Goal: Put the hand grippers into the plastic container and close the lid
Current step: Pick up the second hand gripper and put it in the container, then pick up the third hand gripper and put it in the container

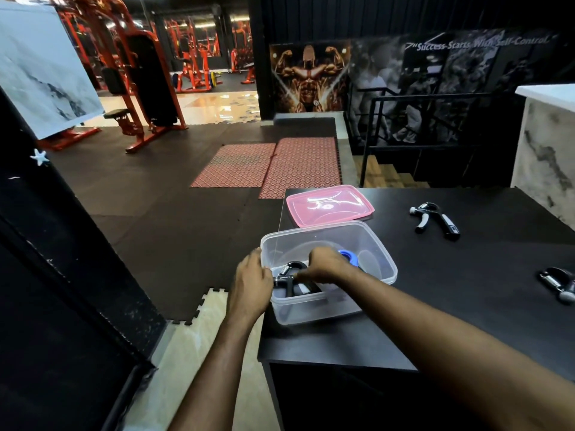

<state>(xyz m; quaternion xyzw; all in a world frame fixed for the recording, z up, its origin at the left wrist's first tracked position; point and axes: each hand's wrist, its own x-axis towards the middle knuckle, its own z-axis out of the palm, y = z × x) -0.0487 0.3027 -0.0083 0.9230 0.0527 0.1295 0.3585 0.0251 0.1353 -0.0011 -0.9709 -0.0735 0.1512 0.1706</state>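
Three hand grippers in sight: one inside the clear box, two out on the table.
Table: black top (pixel 435 306), with the box near its left edge.
Clear box: lidless plastic container (pixel 378 244), upright on the table.
Lid: pink lid (pixel 329 205), lying flat on the table just behind the box, apart from it.
Gripper in the box: black hand gripper (pixel 291 276) with a metal spring, lying in the near left part of the box.
Blue ring: a blue round thing (pixel 347 254) also inside the box, partly hidden behind the right hand; what it is cannot be told.
Left hand: left hand (pixel 249 287) rests against the outer left wall of the box, fingers curled over the rim, bracing it.
Right hand: right hand (pixel 326 264) reaches down into the box, fingers bent and closed around the black gripper's handle.
Far gripper: second gripper (pixel 435 220), black and grey, lies on the table well to the right of the lid.
Edge gripper: third gripper (pixel 558 284) lies at the right border of the view, partly cut off.
Floor: dark mats (pixel 174 219) beside the table.
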